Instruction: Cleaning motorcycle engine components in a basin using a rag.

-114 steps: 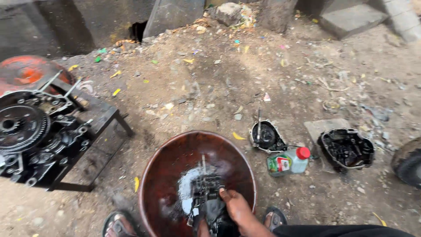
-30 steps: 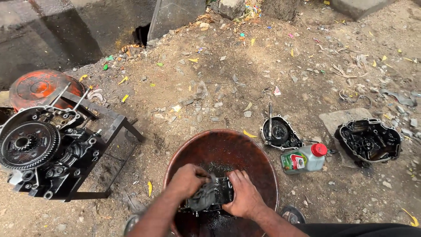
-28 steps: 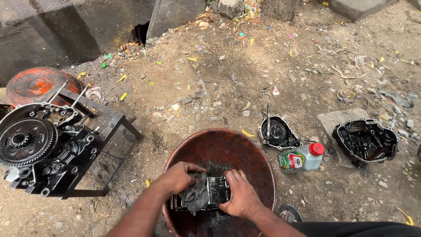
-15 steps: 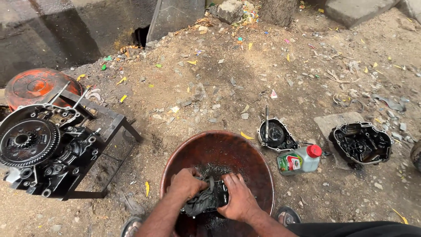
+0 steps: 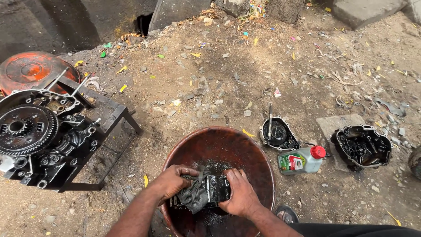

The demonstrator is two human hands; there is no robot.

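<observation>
Both my hands are low in a rusty brown metal basin (image 5: pixel 245 145) on the dirt ground. My left hand (image 5: pixel 172 181) presses a dark oily rag (image 5: pixel 194 196) against a black engine part (image 5: pixel 217 189). My right hand (image 5: pixel 239 196) grips that part from its right side. Dark wet liquid lies in the bottom of the basin under the part.
An opened engine with a large gear (image 5: pixel 26 129) sits on a metal frame stand (image 5: pixel 115 118) at left, an orange drum (image 5: pixel 30 70) behind it. Right of the basin lie a small engine cover (image 5: pixel 278 134), a grey oil bottle with red cap (image 5: pixel 302 159) and a bigger black cover (image 5: pixel 362 147).
Earlier only my right hand was in the basin on the part. My left hand has since joined with the rag, and both keep shifting on the part over the last second.
</observation>
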